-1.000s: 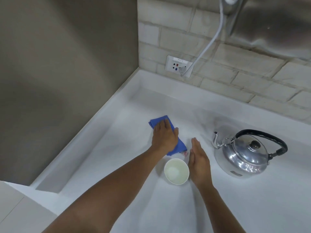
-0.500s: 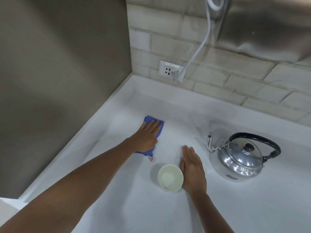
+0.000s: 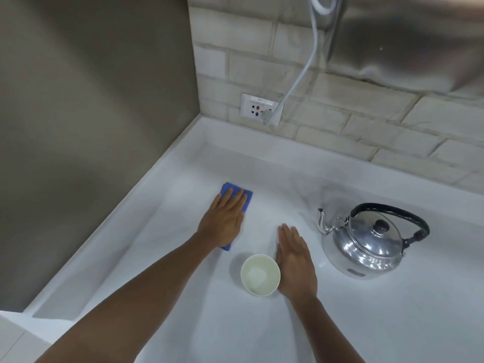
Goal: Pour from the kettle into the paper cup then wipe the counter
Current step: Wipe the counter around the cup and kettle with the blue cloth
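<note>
My left hand lies flat on a blue cloth, pressing it onto the white counter; only the cloth's far edge and a near corner show. A white paper cup stands upright near the middle, with clear liquid in its bottom. My right hand rests flat on the counter, fingers together, its edge right beside the cup's right side. A shiny metal kettle with a black handle stands to the right, spout pointing left, lid on.
A raised white rim borders the counter on the left and at the back. A wall socket with a white cord plugged in sits on the brick backsplash. A steel appliance hangs at the top right.
My left hand has slid the blue cloth to the left and away from the cup. My right hand, the cup and the kettle have stayed put.
</note>
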The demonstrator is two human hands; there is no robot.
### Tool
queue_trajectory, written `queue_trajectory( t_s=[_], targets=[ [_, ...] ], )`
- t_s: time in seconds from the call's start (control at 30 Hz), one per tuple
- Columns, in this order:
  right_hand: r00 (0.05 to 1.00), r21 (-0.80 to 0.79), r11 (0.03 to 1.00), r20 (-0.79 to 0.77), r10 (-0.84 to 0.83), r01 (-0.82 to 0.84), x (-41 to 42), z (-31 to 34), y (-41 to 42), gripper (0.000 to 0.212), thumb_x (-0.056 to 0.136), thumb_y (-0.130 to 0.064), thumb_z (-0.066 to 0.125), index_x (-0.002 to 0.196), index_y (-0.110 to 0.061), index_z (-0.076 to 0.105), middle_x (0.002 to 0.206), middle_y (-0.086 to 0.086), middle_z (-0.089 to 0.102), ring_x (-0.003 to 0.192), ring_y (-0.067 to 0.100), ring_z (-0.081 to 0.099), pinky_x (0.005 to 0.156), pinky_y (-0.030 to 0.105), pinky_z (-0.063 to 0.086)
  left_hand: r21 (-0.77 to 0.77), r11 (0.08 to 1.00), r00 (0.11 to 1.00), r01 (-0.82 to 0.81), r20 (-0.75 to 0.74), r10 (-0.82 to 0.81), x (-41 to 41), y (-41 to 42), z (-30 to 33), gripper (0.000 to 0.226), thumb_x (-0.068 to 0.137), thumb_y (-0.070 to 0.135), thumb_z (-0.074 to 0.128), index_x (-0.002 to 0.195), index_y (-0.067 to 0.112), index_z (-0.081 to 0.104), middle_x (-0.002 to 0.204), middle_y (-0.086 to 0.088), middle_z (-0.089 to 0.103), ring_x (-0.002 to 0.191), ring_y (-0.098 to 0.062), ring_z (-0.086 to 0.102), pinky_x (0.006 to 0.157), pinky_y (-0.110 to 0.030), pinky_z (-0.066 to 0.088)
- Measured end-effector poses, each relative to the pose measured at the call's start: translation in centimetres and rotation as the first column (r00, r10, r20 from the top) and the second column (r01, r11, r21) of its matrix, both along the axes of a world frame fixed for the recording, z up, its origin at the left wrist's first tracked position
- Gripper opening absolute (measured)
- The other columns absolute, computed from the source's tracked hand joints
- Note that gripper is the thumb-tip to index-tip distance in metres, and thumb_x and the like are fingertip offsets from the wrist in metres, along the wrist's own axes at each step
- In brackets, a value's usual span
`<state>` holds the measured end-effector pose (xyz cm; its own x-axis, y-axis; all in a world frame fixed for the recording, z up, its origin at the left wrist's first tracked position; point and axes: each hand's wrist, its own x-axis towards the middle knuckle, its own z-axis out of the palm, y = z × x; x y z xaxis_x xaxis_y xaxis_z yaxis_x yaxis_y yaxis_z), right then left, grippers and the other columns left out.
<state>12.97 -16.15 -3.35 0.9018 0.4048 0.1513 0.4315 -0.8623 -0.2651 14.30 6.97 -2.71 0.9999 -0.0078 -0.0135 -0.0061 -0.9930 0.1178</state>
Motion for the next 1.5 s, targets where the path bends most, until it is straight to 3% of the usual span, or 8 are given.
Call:
queue_trajectory(
  t_s=[0.17, 0.3, 0.63, 0.8, 0.97, 1.23, 1.37, 1.5],
  targets=[
    [1.0, -0.045, 0.999, -0.002, 0.001, -0.001, 0.1, -0.1, 0.2, 0.056, 0.093, -0.018, 0.032, 0.146, -0.002, 0.034, 0.152, 0.011, 0.035, 0.144, 0.029, 0.024, 0.117, 0.04, 0.025, 0.038, 0.977, 0.974, 0.209, 0.086, -0.212, -2.4, -1.1, -0.3, 0.056, 0.102, 0.028, 0.029, 0.15, 0.006, 0.047, 0.157, -0.01, 0.045, 0.146, -0.034, 0.041, 0.117, -0.053, 0.036],
    [1.0, -0.042, 0.999, 0.01, 0.008, -0.007, 0.1, -0.2, 0.1, 0.063, 0.089, -0.026, 0.02, 0.144, 0.0, 0.037, 0.15, 0.013, 0.038, 0.142, 0.031, 0.028, 0.115, 0.041, 0.029, 0.013, 0.958, 0.955, 0.287, 0.071, -0.287, -0.2, -2.2, 0.1, 0.056, 0.104, 0.03, 0.025, 0.153, 0.012, 0.044, 0.16, -0.004, 0.041, 0.149, -0.027, 0.037, 0.122, -0.047, 0.03],
    [1.0, 0.014, 1.0, -0.013, 0.004, -0.004, 0.3, -0.3, 0.0, 0.05, 0.093, -0.01, 0.046, 0.143, -0.004, 0.041, 0.15, 0.008, 0.04, 0.143, 0.027, 0.029, 0.115, 0.04, 0.029, 0.016, 1.0, 1.0, 0.016, -0.004, -0.016, -0.6, 1.1, 0.3, 0.056, 0.11, 0.029, 0.023, 0.162, 0.011, 0.015, 0.169, -0.007, 0.015, 0.156, -0.031, 0.013, 0.126, -0.043, 0.011],
    [1.0, -0.016, 1.0, -0.018, 0.008, -0.008, 0.3, -0.4, 0.1, 0.051, 0.094, -0.012, 0.044, 0.144, -0.004, 0.038, 0.151, 0.009, 0.038, 0.143, 0.027, 0.027, 0.116, 0.039, 0.026, 0.022, 0.997, 0.995, 0.075, -0.062, -0.074, -7.7, -0.4, -0.4, 0.061, 0.105, 0.035, 0.012, 0.162, 0.014, 0.017, 0.17, -0.002, 0.016, 0.157, -0.027, 0.013, 0.126, -0.046, 0.015],
    [1.0, -0.007, 1.0, -0.023, 0.013, -0.013, 0.4, -0.2, 0.1, 0.05, 0.095, -0.012, 0.041, 0.144, -0.004, 0.037, 0.151, 0.009, 0.037, 0.143, 0.028, 0.026, 0.115, 0.041, 0.027, 0.055, 0.991, 0.992, 0.126, -0.032, -0.124, -4.0, -1.0, 0.5, 0.061, 0.105, 0.036, 0.009, 0.163, 0.017, 0.012, 0.17, 0.001, 0.012, 0.157, -0.024, 0.008, 0.126, -0.042, 0.008],
    [0.999, 0.064, 0.998, -0.05, -0.019, 0.023, 0.4, 0.1, 0.1, 0.047, 0.096, -0.013, 0.04, 0.142, -0.008, 0.041, 0.15, 0.005, 0.04, 0.143, 0.024, 0.027, 0.114, 0.04, 0.03, 0.065, 0.984, 0.984, -0.166, -0.052, 0.17, -5.1, 0.7, -0.2, 0.057, 0.109, 0.032, 0.018, 0.162, 0.014, 0.007, 0.171, -0.002, 0.009, 0.158, -0.026, 0.006, 0.127, -0.043, 0.005],
    [0.998, 0.083, 0.996, -0.058, -0.025, 0.03, 0.3, 0.3, 0.1, 0.047, 0.096, -0.012, 0.042, 0.142, -0.008, 0.041, 0.15, 0.005, 0.041, 0.142, 0.025, 0.028, 0.112, 0.042, 0.034, 0.024, 0.999, 0.998, -0.027, -0.049, 0.028, -9.4, -2.5, 0.0, 0.062, 0.104, 0.033, 0.012, 0.16, 0.011, 0.024, 0.168, -0.004, 0.022, 0.156, -0.029, 0.018, 0.126, -0.046, 0.018],
    [0.999, 0.088, 0.996, -0.05, -0.019, 0.023, 0.1, 0.4, 0.1, 0.046, 0.096, -0.012, 0.043, 0.141, -0.008, 0.042, 0.148, 0.005, 0.042, 0.141, 0.026, 0.03, 0.111, 0.042, 0.035, -0.008, 1.0, 0.998, 0.02, -0.053, -0.021, -12.7, -1.0, 0.3, 0.06, 0.105, 0.035, 0.007, 0.161, 0.014, 0.014, 0.169, -0.001, 0.012, 0.157, -0.026, 0.009, 0.127, -0.046, 0.013]
  ],
)
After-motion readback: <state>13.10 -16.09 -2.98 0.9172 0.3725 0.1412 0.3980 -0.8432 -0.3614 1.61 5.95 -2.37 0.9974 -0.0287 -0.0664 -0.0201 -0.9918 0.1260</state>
